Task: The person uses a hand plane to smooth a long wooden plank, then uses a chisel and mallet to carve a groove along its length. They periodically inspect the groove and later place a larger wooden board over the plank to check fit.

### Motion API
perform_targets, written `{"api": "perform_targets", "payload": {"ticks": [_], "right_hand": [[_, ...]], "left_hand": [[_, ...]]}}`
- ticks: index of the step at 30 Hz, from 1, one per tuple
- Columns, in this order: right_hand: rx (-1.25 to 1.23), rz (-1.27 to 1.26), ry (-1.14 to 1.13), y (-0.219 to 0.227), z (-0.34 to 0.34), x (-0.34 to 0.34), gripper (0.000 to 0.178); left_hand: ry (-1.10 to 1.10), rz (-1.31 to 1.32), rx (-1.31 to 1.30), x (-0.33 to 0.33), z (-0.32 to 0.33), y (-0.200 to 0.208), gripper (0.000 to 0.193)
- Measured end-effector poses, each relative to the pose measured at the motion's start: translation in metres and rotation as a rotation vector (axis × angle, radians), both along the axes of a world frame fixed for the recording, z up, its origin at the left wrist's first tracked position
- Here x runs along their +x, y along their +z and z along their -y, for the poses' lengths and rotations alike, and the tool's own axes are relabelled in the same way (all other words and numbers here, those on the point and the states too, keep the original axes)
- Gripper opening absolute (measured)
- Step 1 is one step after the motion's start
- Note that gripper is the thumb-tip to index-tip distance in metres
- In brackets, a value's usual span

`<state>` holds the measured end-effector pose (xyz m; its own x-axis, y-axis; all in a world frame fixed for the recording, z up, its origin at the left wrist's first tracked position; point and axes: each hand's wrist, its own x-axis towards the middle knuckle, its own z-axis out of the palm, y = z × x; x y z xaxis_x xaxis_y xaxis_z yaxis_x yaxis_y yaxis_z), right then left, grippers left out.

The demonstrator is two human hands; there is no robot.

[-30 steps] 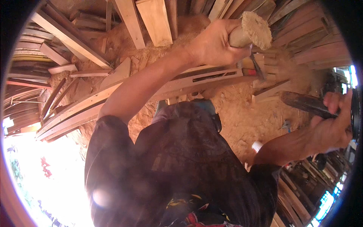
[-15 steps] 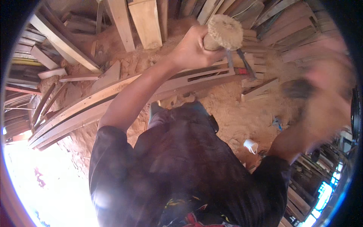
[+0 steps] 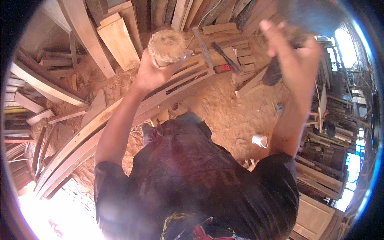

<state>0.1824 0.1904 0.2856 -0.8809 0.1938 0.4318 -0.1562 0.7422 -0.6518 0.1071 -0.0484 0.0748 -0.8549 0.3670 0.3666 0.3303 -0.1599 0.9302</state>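
My left hand (image 3: 150, 74) is wrapped round the wooden handle of a chisel (image 3: 167, 45), whose pale, frayed, mushroomed end faces up at me. A bit of its metal blade shows beside the fingers, over a slotted wooden beam (image 3: 192, 82). Where the tip meets the wood is hidden. Raised at the upper right, my right hand (image 3: 298, 52) grips a mallet (image 3: 274, 73) by its dark handle. Its big dark head is blurred at the top edge of the view.
A red-and-black tool (image 3: 222, 68) and a metal ruler (image 3: 203, 48) lie by the beam's far end. Planks (image 3: 120, 42) lean at the back. A white cup (image 3: 260, 141) lies on the dusty ground, right of my body. Stacked timber (image 3: 320, 176) lines the right side.
My view has turned, so the scene sits differently in it. The right hand, blurred low at the right before, is now higher with the mallet raised. The left hand keeps hold of the chisel.
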Motion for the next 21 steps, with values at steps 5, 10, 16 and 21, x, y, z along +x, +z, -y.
{"api": "perform_targets", "payload": {"ticks": [5,10,16,21], "right_hand": [[-0.154,0.501,-0.234,-0.154,-0.075,0.007,0.042],[-0.398,0.738,-0.097,-0.329,-0.137,0.009,0.045],[0.101,0.844,0.007,-0.391,-0.169,-0.016,0.066],[0.512,0.906,0.187,-0.351,-0.156,-0.037,0.078]], "left_hand": [[0.072,-0.030,-0.081,0.008,-0.010,-0.006,0.016],[0.114,-0.031,-0.271,0.016,0.008,-0.027,0.030],[0.147,-0.022,-0.518,0.023,0.014,0.003,0.030],[0.121,-0.038,-0.494,0.025,0.013,0.014,0.026]]}}
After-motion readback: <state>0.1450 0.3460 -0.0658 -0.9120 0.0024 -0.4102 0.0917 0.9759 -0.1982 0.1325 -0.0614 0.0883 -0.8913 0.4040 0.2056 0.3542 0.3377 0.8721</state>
